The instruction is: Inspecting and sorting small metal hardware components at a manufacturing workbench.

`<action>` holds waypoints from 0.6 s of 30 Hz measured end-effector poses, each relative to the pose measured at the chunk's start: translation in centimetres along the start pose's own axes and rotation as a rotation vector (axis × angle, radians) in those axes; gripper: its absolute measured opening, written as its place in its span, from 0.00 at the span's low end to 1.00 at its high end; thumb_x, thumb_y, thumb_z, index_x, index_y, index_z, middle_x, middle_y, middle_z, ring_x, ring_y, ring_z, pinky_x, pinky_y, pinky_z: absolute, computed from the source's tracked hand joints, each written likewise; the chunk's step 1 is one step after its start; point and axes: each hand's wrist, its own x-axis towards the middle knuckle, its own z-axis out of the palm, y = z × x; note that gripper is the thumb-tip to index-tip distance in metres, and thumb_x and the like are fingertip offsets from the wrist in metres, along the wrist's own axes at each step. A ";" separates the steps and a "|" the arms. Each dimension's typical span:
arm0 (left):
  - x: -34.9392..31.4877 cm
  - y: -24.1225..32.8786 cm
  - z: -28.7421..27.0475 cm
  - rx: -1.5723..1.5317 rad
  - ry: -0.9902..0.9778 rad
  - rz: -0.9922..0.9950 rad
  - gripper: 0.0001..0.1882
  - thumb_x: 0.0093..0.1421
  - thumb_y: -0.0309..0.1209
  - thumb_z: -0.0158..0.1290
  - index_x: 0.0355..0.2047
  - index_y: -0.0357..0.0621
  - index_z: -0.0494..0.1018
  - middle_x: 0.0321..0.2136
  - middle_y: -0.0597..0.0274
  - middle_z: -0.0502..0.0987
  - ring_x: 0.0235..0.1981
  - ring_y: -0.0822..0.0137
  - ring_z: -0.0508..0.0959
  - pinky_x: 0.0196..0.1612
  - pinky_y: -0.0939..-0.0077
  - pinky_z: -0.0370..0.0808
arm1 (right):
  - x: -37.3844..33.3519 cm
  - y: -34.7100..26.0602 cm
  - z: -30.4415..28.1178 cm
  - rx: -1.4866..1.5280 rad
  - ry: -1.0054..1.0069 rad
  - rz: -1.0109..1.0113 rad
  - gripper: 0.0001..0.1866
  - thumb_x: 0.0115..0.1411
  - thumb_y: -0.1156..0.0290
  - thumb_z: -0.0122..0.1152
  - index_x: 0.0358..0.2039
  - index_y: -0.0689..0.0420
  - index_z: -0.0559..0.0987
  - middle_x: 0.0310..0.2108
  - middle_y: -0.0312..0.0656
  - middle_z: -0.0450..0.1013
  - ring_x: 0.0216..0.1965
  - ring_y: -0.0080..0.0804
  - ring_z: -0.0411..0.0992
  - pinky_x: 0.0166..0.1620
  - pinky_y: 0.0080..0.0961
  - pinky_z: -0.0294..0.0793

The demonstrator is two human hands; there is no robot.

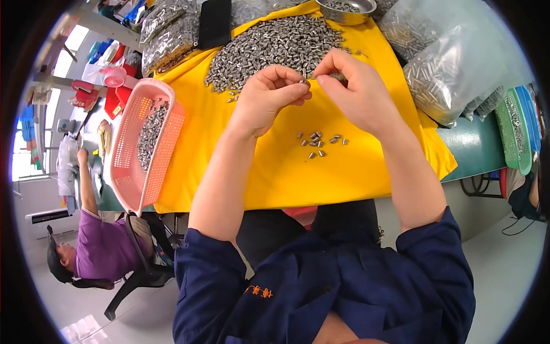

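Fingers (297, 90) of the left hand (262, 98) pinch a metal part (305, 83); the right hand (361, 89) curls, contents unclear.

A navy, open-necked shirt (355, 281) with loose elbow-length sleeves (209, 275) fills the lower frame, orange lettering (259, 292) marking it left of centre. Black trousers (266, 232) show above; left hand (260, 100) and right hand (362, 89) are bare.

Shiny, smooth metal is seen on the parts (275, 49) and bowl (347, 19). The cloth (355, 172) is read as matt, softly creased fabric; the pink basket (165, 157) is made of perforated plastic, the bag (458, 63) of clear, wrinkled plastic film, and a smooth, faintly glossy finish is shown by the table (472, 150).
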 end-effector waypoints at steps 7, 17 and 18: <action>-0.1 -0.4 -0.4 0.025 -0.038 0.054 0.07 0.48 0.20 0.55 0.28 0.38 0.69 0.25 0.62 0.75 0.27 0.72 0.75 0.33 0.83 0.73 | 0.2 0.3 0.6 0.040 -0.096 0.007 0.03 0.49 0.75 0.49 0.25 0.61 0.69 0.20 0.39 0.68 0.21 0.23 0.65 0.26 0.20 0.64; -0.4 -0.3 -0.2 0.101 0.005 0.047 0.09 0.50 0.20 0.53 0.34 0.34 0.72 0.28 0.60 0.76 0.30 0.71 0.76 0.37 0.82 0.73 | -0.1 0.1 0.6 -0.132 -0.095 -0.057 0.04 0.50 0.74 0.49 0.25 0.61 0.68 0.19 0.44 0.67 0.19 0.33 0.64 0.24 0.25 0.63; -0.5 -0.3 -0.2 0.070 0.001 0.040 0.08 0.50 0.20 0.53 0.33 0.34 0.72 0.28 0.60 0.76 0.30 0.71 0.76 0.37 0.82 0.74 | -0.1 0.0 0.7 -0.132 -0.096 -0.058 0.04 0.50 0.74 0.49 0.25 0.61 0.68 0.19 0.44 0.67 0.19 0.33 0.64 0.24 0.25 0.63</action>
